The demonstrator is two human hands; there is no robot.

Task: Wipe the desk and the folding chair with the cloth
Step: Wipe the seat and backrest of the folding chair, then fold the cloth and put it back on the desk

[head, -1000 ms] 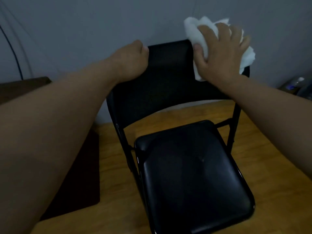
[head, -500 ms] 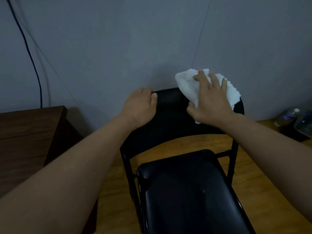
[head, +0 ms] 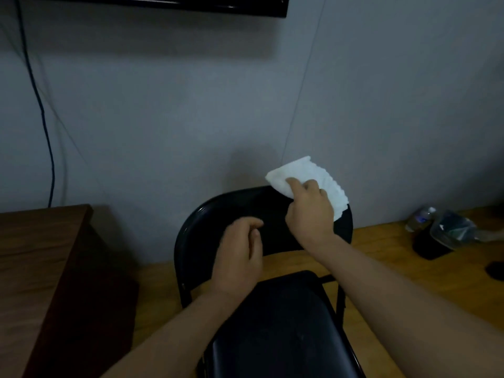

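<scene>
Right hand (head: 309, 211) pinches the white cloth (head: 321, 181), fingers closed on its bunched lower edge, the rest fanning up and right over the top right corner of the folding chair's backrest (head: 201, 236). Half a second ago that hand lay flat on the cloth, palm pressing it against the backrest; now it's a fingertip grip with the cloth half lifted, only its lower right part seeming to touch the rim. Left hand (head: 240, 246) empty, fingers loosely curled, not closed on anything. It was clamped over the backrest's top edge to steady it; it has come off and now sits lower, in front of the backrest, contact unclear.

Meaning: backrest top pass looks finished or paused, brace released, cloth being regathered. Likely next either a re-fold and another pass, or a move down to the seat (head: 286, 336), which sits black and glossy below both forearms. Can't judge whether seat or desk (head: 32, 241) already got wiped; the brown desk is at left, well apart from the cloth.

Clutter on the floor at right: a plastic bottle (head: 420, 216) and a clear container (head: 450, 230), not in the way.
</scene>
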